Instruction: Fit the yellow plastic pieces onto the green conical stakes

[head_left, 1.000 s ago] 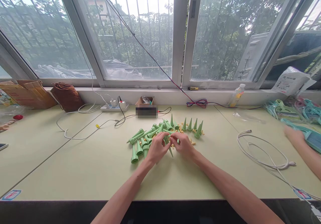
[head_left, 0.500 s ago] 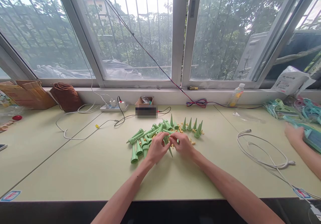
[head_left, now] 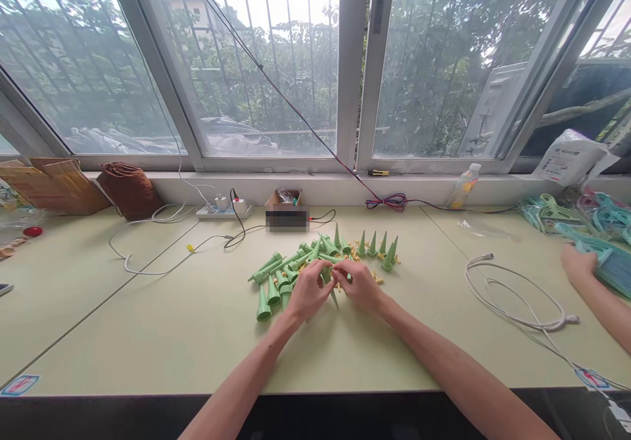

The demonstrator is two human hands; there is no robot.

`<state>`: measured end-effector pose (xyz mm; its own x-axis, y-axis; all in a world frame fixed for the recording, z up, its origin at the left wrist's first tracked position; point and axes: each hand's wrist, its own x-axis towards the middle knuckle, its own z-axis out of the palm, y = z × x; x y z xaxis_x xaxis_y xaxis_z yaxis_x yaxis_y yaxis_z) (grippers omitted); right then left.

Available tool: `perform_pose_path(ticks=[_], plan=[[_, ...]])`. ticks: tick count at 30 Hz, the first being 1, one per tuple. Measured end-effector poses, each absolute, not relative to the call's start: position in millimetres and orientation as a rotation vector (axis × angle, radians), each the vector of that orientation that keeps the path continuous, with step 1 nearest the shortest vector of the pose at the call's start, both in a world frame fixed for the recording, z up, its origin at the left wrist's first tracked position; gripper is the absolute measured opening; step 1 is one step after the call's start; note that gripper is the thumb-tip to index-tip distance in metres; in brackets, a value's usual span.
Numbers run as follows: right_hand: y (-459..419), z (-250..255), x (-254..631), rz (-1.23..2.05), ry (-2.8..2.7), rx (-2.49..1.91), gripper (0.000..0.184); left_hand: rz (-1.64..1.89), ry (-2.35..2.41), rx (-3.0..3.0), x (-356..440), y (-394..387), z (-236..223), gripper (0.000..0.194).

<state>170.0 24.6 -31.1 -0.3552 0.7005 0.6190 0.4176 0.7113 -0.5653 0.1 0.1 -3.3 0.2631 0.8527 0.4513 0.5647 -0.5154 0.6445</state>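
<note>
My left hand (head_left: 310, 287) is closed around a green plastic cone spike (head_left: 334, 299), whose pointed end slants down toward the table. Against its upper end, my right hand (head_left: 361, 285) is pinched shut; whatever lies between those fingertips is hidden. Beyond and left of my hands lies a pile of similar green cones (head_left: 273, 291), some on their sides. Several cones (head_left: 373, 244) stand point up behind my right hand. Small yellow T-shaped pieces (head_left: 378, 279) are scattered among and beside them.
At the right edge another person's hand (head_left: 578, 264) holds a teal plastic item (head_left: 614, 266). A white cable (head_left: 522, 325) coils on the table's right side. Along the window stand a power strip (head_left: 224, 211), a small box (head_left: 287, 216) and a drink bottle (head_left: 464, 187).
My hands stay in almost the same pose at the cone. On the right, the other person's hand and the teal item have shifted slightly.
</note>
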Motion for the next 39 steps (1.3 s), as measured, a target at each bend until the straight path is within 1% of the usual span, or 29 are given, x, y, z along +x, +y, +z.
perform_pose_path(ticks=[39], plan=[[24.6, -31.0, 170.3, 0.386, -2.016, -0.875, 0.015, 1.112, 1.302, 2.226, 0.2, -0.4, -2.2, 0.013]])
